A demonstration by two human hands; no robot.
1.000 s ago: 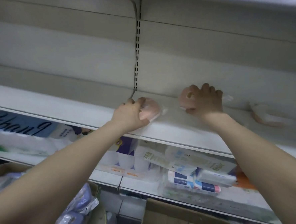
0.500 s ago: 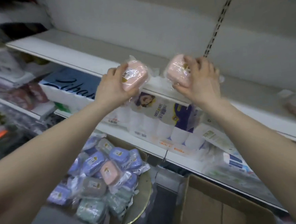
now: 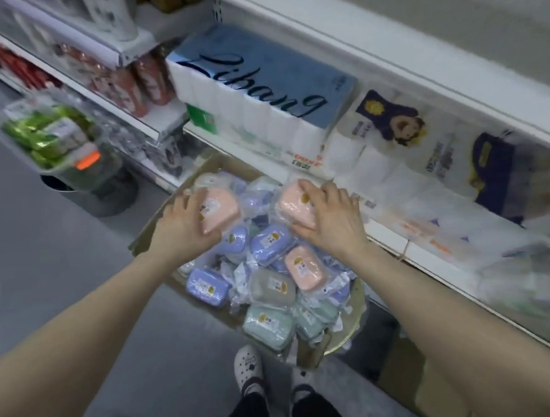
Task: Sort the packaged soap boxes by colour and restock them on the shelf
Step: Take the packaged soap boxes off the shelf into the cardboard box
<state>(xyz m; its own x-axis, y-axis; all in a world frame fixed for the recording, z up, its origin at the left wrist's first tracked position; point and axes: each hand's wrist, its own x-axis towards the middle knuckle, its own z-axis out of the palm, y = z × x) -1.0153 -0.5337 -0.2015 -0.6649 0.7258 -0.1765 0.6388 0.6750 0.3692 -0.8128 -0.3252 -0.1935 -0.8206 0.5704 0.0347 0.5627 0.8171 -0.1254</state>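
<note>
Head view: my left hand (image 3: 184, 228) has its fingers curled round a pink soap box (image 3: 222, 208) above the far left corner of the cardboard box (image 3: 213, 165); my right hand (image 3: 334, 224) grips a second pink soap box (image 3: 294, 207) near its far right edge; both sit over the pile of soap boxes (image 3: 272, 286).

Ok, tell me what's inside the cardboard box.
Wrapped soap boxes, piled loose: purple, pink, grey, green. The left hand grips a pink box over the pile, the right hand another. The lower layers and the bottom are covered.
</note>
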